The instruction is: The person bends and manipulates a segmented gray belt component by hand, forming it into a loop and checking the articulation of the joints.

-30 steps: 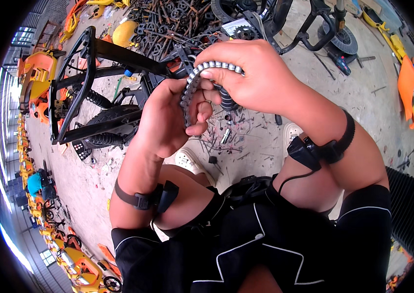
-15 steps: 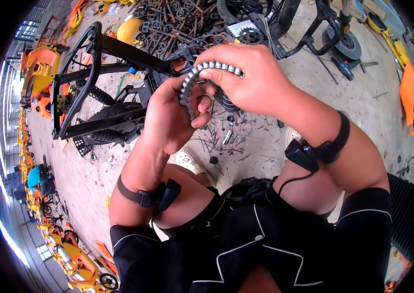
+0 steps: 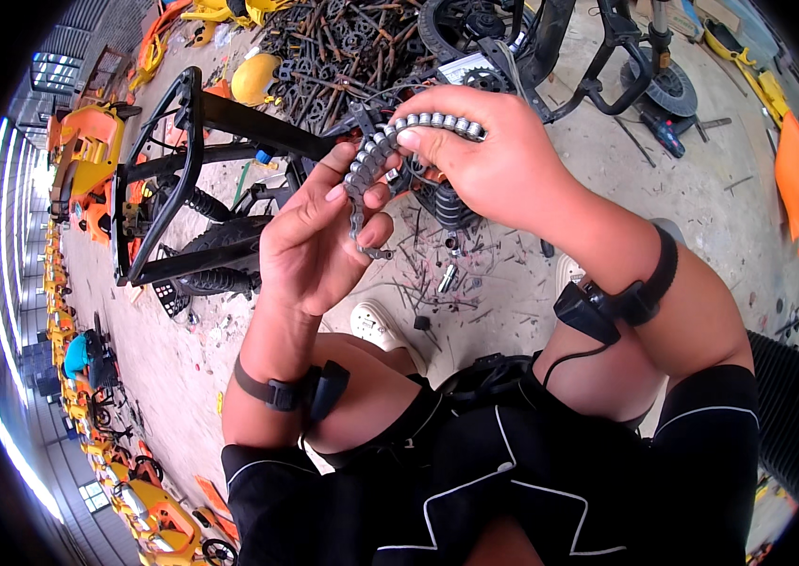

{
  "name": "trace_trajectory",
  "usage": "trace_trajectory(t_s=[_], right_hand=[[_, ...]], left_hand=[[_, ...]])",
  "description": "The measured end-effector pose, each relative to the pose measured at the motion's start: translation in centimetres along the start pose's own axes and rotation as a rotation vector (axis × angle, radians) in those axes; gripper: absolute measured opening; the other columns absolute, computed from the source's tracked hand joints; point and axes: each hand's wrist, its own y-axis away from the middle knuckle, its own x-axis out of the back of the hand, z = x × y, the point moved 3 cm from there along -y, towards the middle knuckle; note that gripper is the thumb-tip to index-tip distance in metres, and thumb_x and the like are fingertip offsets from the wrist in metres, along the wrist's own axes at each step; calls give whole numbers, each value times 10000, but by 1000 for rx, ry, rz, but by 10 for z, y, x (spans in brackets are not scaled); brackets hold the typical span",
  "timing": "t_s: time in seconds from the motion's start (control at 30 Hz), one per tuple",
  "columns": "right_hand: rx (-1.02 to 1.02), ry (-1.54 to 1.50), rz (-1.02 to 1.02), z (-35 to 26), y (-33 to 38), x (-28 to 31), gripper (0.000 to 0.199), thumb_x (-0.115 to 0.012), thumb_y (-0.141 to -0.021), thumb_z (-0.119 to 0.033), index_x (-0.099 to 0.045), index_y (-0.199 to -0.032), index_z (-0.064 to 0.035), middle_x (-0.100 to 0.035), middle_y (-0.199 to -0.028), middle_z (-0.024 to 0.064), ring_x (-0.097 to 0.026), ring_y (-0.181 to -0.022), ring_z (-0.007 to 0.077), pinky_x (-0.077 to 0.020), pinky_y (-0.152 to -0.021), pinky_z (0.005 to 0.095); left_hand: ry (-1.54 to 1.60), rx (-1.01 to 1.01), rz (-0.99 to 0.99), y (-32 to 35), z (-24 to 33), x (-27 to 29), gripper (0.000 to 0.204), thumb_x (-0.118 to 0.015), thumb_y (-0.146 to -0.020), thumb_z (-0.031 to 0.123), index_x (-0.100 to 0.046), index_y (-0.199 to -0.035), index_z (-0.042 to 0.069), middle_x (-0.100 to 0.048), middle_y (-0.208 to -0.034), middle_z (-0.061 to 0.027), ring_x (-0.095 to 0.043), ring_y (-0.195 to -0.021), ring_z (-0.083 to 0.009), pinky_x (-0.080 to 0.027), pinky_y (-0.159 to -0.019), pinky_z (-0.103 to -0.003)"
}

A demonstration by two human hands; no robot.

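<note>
A grey metal roller chain [image 3: 381, 146] is held up in front of me, bent in an arc between both hands. My right hand [image 3: 489, 156] grips its upper right stretch, thumb underneath and fingers folded over; part of the chain is hidden there. Around the left side of the arc, my left hand [image 3: 310, 231] pinches the links between thumb and fingers, palm partly turned up. Below those fingers, the loose end of the chain dangles and curls to the right. Behind my left hand stands a black tubular vehicle frame [image 3: 194, 132] with a tyre.
Rusty cranks and sprockets [image 3: 343, 57] lie heaped at the far side. A power drill [image 3: 662, 132] rests on the floor near a small wheel [image 3: 668, 85]. Metal scraps [image 3: 447, 275] litter the floor below my hands. A person in teal [image 3: 77, 357] crouches far left beside rows of yellow vehicles.
My left hand has opened out somewhat and moved slightly lower and left, exposing the chain's loose end. My right hand has shifted slightly right, still gripping the chain.
</note>
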Motion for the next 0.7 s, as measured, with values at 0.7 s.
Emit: trace_trajectory(t_s=[0.7], right_hand=[[99,101,2,-5,-2,7,183,-687,-882,-147,-697,-1013,-20,-702,-804,171,-704,-631,242,-542,-589,340]], left_hand=[[-336,225,254,-1,-15,4,290,-544,-1009,156,-589,-1242,-11,-666,-1006,-70,-574,-768,-118,-433,-588,-222]])
